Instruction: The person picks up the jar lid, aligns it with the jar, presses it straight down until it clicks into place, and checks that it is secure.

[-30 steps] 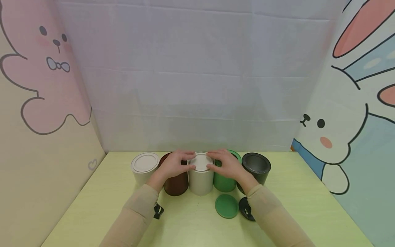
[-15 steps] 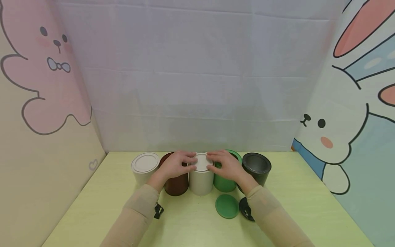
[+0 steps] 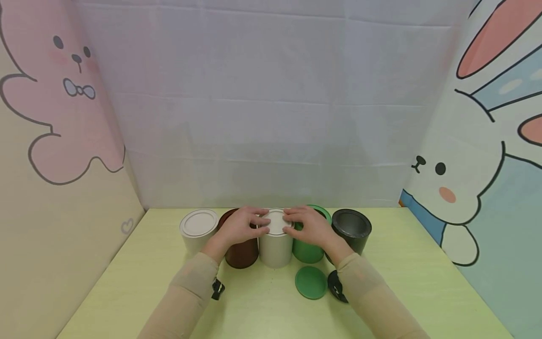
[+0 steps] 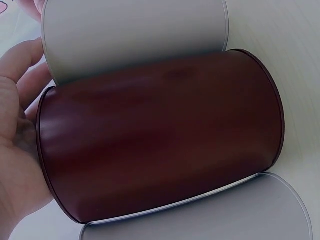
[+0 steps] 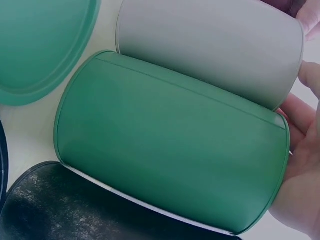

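Observation:
A white can (image 3: pixel 275 252) stands upright in the middle of a row of cans, with a white lid (image 3: pixel 276 222) on its top. My left hand (image 3: pixel 239 227) touches the lid's left edge with thumb and fingertips, fingers extended and slightly bent. On the opposite edge my right hand (image 3: pixel 313 229) rests its fingertips and thumb in the same way. Below the left palm is a brown can (image 4: pixel 160 135), its top mostly hidden by that hand. A green can (image 5: pixel 170 145) stands under the right hand, its top partly covered.
At the row's left end is another white can (image 3: pixel 199 223) with a lid on. A black can (image 3: pixel 353 226) stands at the right end. On the table in front lie a green lid (image 3: pixel 311 282) and a black lid (image 3: pixel 336 285), partly behind the right sleeve.
The fingertips have shifted very slightly on the white lid. The cans and loose lids stay in place.

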Available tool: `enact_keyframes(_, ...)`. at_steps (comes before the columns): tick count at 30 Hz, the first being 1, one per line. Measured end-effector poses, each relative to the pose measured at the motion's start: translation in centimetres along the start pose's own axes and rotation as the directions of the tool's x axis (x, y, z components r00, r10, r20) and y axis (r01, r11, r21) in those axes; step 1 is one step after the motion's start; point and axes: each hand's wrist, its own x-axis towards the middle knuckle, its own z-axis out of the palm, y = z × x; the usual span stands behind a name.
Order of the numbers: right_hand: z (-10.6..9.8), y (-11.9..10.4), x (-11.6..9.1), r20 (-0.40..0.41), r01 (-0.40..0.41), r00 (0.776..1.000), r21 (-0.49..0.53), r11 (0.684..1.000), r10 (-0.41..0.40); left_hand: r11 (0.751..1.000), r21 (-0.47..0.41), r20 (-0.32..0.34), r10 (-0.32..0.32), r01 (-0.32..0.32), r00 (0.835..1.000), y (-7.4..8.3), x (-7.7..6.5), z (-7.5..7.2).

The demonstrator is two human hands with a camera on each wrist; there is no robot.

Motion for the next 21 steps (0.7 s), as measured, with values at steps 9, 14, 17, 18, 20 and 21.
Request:
enact_keyframes(9,-0.16,-0.31,0.09,0.004,0.008,1.000,-0.044,0.999,-0.008,1.000,0.014,0.016,0.010,-0.010,1.000,-0.01,0.17,-0.01)
enact_keyframes(14,-0.13,-0.48,0.08,0.006,0.015,1.000,-0.062,0.998,-0.014,1.000,0.022,0.027,0.005,-0.006,1.000,0.03,0.09,-0.17)
enact_keyframes(17,-0.13,-0.57,0.07,0.008,0.016,1.000,-0.062,0.998,-0.016,1.000,0.020,0.041,0.000,0.000,0.999,0.03,0.07,-0.29)
enact_keyframes(18,-0.14,-0.61,0.06,0.008,0.018,1.000,-0.063,0.998,-0.017,1.000,0.008,0.047,-0.005,0.005,0.999,0.03,0.10,-0.34)
enact_keyframes(20,-0.21,-0.69,0.04,0.009,0.018,1.000,-0.062,0.998,-0.017,1.000,-0.004,0.056,0.000,0.000,0.998,0.02,0.18,-0.43)
enact_keyframes(21,-0.26,-0.72,0.04,0.011,0.016,1.000,-0.060,0.998,-0.015,1.000,-0.008,0.062,0.002,-0.002,0.998,-0.02,0.25,-0.46)
